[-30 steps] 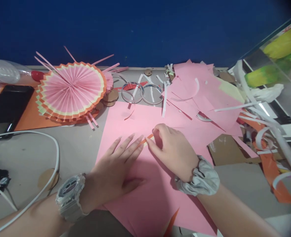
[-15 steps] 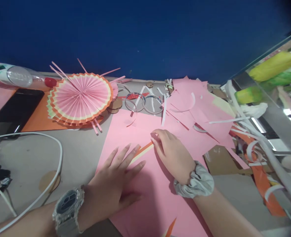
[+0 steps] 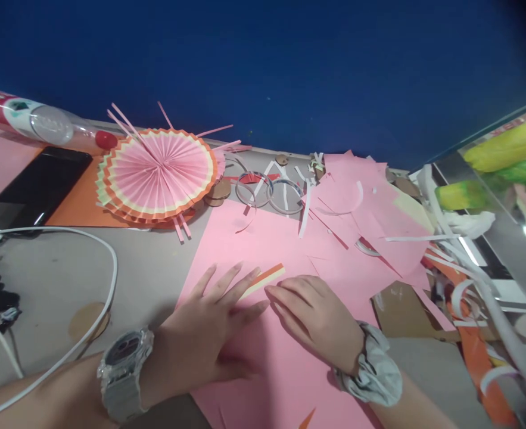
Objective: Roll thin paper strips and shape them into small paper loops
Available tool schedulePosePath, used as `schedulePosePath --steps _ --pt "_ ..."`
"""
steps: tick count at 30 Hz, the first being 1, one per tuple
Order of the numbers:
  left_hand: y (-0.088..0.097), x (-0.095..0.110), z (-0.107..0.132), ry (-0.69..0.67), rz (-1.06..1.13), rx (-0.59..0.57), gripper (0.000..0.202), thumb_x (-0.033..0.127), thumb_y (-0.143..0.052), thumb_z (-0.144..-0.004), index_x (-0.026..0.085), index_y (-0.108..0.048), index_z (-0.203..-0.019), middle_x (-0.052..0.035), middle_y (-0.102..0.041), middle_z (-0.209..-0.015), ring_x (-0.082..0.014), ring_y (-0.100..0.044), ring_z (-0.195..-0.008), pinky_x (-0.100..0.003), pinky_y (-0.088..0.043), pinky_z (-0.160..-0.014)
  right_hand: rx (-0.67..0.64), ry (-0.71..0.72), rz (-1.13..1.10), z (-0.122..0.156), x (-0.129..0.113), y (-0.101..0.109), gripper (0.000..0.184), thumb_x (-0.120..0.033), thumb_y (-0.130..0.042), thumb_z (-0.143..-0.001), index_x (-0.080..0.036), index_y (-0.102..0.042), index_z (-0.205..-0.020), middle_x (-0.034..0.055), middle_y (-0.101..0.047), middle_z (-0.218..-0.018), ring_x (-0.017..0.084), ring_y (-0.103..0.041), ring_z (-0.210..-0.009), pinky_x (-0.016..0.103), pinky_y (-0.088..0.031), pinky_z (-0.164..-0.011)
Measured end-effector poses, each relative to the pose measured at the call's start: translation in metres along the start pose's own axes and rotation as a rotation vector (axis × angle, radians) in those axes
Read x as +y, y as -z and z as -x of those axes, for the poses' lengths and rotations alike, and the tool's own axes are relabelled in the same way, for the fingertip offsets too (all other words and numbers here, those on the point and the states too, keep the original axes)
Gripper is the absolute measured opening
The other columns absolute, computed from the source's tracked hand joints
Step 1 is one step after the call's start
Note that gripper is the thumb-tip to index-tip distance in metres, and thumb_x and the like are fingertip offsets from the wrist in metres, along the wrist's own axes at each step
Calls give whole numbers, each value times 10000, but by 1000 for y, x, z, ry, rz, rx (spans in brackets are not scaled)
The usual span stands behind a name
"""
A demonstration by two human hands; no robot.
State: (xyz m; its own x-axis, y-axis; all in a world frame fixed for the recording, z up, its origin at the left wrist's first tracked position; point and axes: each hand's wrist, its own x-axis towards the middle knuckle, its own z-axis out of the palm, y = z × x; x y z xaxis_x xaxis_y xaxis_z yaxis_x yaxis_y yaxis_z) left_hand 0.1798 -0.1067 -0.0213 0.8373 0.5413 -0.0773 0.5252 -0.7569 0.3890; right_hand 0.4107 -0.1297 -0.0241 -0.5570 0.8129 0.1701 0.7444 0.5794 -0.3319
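Observation:
My left hand (image 3: 200, 325) lies flat with its fingers spread on a large pink paper sheet (image 3: 302, 369). Under and beside its index finger runs a narrow orange and cream paper strip (image 3: 267, 277), slanting up to the right; its lower end is hidden by the fingers. Just below the strip's visible end is my right hand (image 3: 316, 310), its fingertips drawn together low over the pink sheet. Nothing shows in its fingers, and the strip's end is apart from them.
A pleated paper rosette (image 3: 162, 170) rests at back left by a phone (image 3: 43, 182) and a plastic bottle (image 3: 50, 122). Eyeglasses (image 3: 269, 193) lie behind the sheet. Pink scraps (image 3: 356, 202) and orange strips (image 3: 481, 357) are piled at right. A white cable (image 3: 113, 262) loops at left.
My right hand has come off the upper end of the strip and moved down beside it, leaving that end uncovered. My left hand stays spread on the strip. The view has shifted slightly.

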Motion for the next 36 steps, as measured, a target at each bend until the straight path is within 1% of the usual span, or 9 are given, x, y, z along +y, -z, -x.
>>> schedulePosePath --steps 5,9,11,13,16,21,28,32,36 --pt "-3 -3 0 43 -42 71 700 636 -460 -776 288 -314 -1366 -91 -115 -1493 -357 -85 -1343 -573 -96 -1046 -49 -29 -7 -4 1 3 308 -183 -494 -857 -170 -510 -1164 57 -573 -916 176 -498 -859 347 -392 -767" --pt "-3 0 1 61 -124 208 462 410 -452 -883 285 -388 -1323 -73 -238 -1463 -333 -169 -1330 -569 -126 -1041 -107 -87 43 -4 2 3 314 -216 -465 -878 -207 -503 -1190 55 -548 -898 179 -486 -826 351 -391 -740" --pt "-2 4 3 -17 -142 270 350 299 -439 -904 266 -476 -1250 -47 -346 -1416 -290 -243 -1310 -512 -143 -1061 -128 -118 54 -2 5 2 316 -210 -443 -887 -223 -499 -1198 55 -538 -898 177 -480 -811 344 -390 -721" --pt "-2 8 4 -183 -130 232 301 278 -415 -912 250 -523 -1192 -20 -410 -1378 -239 -312 -1281 -428 -165 -1079 -146 -137 52 0 7 1 321 -201 -427 -892 -225 -495 -1204 56 -533 -896 176 -477 -807 339 -389 -714" --pt "-3 11 4 -340 -72 73 397 367 -358 -921 207 -448 -1273 -34 -347 -1420 -220 -306 -1292 -355 -197 -1078 -168 -128 60 2 10 1 349 -203 -411 -896 -233 -469 -1239 57 -529 -903 177 -480 -817 345 -390 -733" --pt "-8 9 5 -317 79 -57 624 447 -342 -900 90 -224 -1398 -115 -252 -1453 -253 -199 -1340 -385 -140 -1102 -248 -48 56 -2 7 3 416 -329 -405 -901 -249 -399 -1310 69 -518 -953 196 -487 -863 355 -396 -746" --pt "-5 3 6 -359 129 -88 654 472 -356 -890 91 -212 -1401 -104 -187 -1473 -219 -168 -1352 -364 -48 -1117 -290 170 265 -23 15 12 487 -456 -354 -895 -182 -420 -1293 78 -569 -895 211 -499 -778 352 -381 -668" --pt "4 1 5 -394 95 -91 646 485 -365 -881 98 -256 -1387 -96 -198 -1472 -209 -148 -1356 -356 -40 -1115 -333 367 270 -31 31 14 516 -478 -282 -912 -171 -402 -1309 75 -580 -883 183 -494 -746 322 -366 -650" --pt "6 0 4 -416 62 -110 665 492 -374 -873 95 -243 -1390 -97 -221 -1466 -207 -125 -1361 -368 -43 -1117 -393 470 255 -38 42 16 507 -456 -264 -922 -154 -407 -1304 74 -574 -853 165 -474 -693 306 -365 -633"
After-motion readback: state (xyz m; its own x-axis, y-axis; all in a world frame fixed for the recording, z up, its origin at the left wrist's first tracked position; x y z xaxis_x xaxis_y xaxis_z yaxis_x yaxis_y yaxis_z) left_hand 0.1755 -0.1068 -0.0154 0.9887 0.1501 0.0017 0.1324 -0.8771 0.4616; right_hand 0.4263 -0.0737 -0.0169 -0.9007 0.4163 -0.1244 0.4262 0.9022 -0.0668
